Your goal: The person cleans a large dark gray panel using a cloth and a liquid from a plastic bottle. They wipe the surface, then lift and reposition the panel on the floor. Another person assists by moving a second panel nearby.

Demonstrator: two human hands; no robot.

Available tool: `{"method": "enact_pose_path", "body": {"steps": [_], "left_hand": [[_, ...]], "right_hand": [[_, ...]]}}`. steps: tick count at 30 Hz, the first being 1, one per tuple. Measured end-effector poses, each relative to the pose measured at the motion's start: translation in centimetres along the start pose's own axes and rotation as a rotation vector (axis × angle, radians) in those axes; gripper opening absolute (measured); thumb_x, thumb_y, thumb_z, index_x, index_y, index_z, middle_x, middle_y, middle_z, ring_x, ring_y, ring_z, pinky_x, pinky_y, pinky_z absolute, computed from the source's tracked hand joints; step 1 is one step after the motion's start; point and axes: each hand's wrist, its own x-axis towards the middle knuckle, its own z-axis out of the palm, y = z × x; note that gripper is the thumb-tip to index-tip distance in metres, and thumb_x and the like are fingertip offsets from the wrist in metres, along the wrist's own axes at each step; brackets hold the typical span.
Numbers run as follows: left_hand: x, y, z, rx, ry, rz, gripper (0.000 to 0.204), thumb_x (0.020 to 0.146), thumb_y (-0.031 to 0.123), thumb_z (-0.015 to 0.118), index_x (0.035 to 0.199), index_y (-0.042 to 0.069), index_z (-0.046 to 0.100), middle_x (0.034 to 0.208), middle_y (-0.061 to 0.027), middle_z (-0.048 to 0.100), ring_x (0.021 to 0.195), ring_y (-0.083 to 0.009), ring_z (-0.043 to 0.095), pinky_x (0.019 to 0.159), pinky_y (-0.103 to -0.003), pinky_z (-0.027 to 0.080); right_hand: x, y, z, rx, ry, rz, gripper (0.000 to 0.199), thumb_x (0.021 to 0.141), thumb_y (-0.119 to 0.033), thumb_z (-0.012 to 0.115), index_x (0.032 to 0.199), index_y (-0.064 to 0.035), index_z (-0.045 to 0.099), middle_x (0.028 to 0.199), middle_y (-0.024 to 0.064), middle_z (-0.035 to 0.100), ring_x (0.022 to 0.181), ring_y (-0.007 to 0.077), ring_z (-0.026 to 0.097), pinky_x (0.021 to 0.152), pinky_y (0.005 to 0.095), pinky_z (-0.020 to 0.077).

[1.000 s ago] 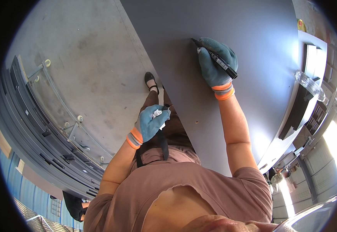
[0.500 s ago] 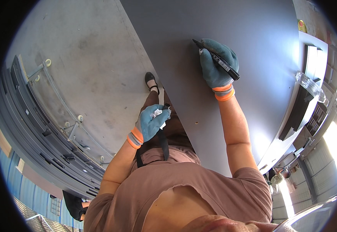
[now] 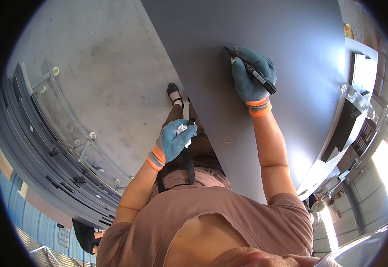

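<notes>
A black marker point(image 3: 260, 78) lies in the grip of my right hand point(image 3: 252, 75), which wears a blue-grey glove with an orange cuff. Its dark tip points to the far left, at or just above the large dark grey panel point(image 3: 300, 58); contact cannot be made out. My left hand point(image 3: 174, 140), gloved alike, is closed on a crumpled white tissue point(image 3: 182, 129) in front of my thigh, left of the panel's edge. A small black piece, perhaps the marker's cap point(image 3: 192, 121), sticks out between those fingers.
Stacked dark panels point(image 3: 47, 138) stand at the left beside a wheeled metal frame point(image 3: 65, 102). On the right, a clear plastic bottle point(image 3: 357, 98) lies near black strips point(image 3: 347, 120). Other people are partly visible at the lower left and lower right.
My right hand with the marker has shifted very slightly right and nearer. The left hand keeps its hold, almost unmoved.
</notes>
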Motion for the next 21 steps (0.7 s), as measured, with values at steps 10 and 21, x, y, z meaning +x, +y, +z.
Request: {"method": "enact_pose_path", "body": {"steps": [10, 21], "left_hand": [[0.04, -0.02, -0.4, 0.011, -0.05, -0.006, 0.021, 0.099, 0.016, 0.06, 0.104, -0.003, 0.066, 0.079, -0.0004, 0.063, 0.066, -0.0064, 0.055, 0.06, -0.024, 0.046], [0.22, -0.29, -0.44, -0.005, -0.035, 0.005, 0.021, 0.099, 0.016, 0.059, 0.102, -0.004, 0.066, 0.081, -0.0019, 0.064, 0.066, -0.0071, 0.055, 0.06, -0.024, 0.046]], "right_hand": [[0.15, 0.18, 0.08, -0.037, -0.011, -0.036, 0.021, 0.079, -0.007, 0.077, 0.1, -0.0052, 0.071, 0.084, 0.007, 0.074, 0.07, 0.0245, 0.069, 0.067, 0.0335, 0.0548], [-0.07, -0.03, 0.03, 0.009, 0.035, 0.032, 0.019, 0.08, -0.008, 0.076, 0.099, -0.0046, 0.072, 0.088, 0.0088, 0.075, 0.075, 0.0247, 0.07, 0.07, 0.0342, 0.0555]]}}
